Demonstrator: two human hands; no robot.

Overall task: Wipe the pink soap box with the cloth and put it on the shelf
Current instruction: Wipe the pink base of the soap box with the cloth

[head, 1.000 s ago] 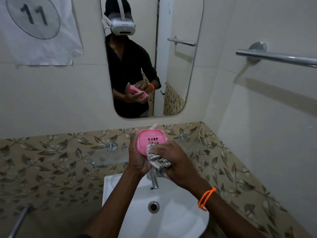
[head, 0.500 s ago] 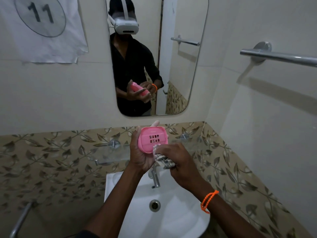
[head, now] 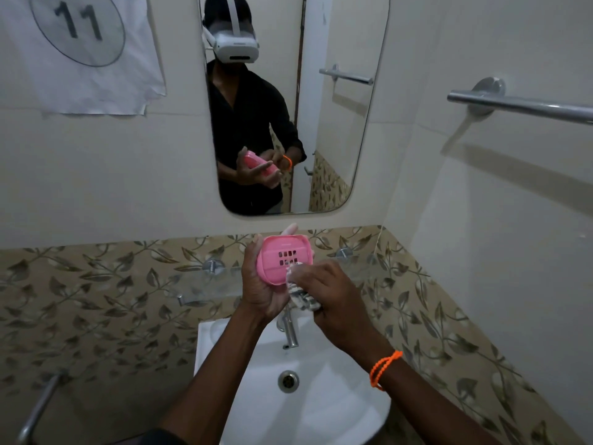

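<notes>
The left hand [head: 261, 289] is curled around the pink soap box [head: 284, 263] near the middle of the frame, gripping it from the left and from behind, with fingertips showing above the box's top edge. The box is tilted so its slotted face looks toward the camera, and it hangs in the air above the white sink [head: 337, 409] in the lower centre. The right hand [head: 333, 297], just right of the box, is closed on a bunched striped cloth [head: 301, 292] and presses it against the box's lower right corner, so cloth and box touch. An orange bead bracelet [head: 383, 367] circles the right wrist. A chrome tap [head: 290, 335] stands below the hands, and the drain [head: 288, 381] lies lower still. Behind the hands a glass shelf [head: 205, 285] runs along the leaf-patterned tile band. The mirror [head: 337, 139] in the upper centre reflects both hands with the box. A paper sheet [head: 83, 49] marked 11 hangs at upper left, and a metal towel bar [head: 519, 106] crosses the upper right.
</notes>
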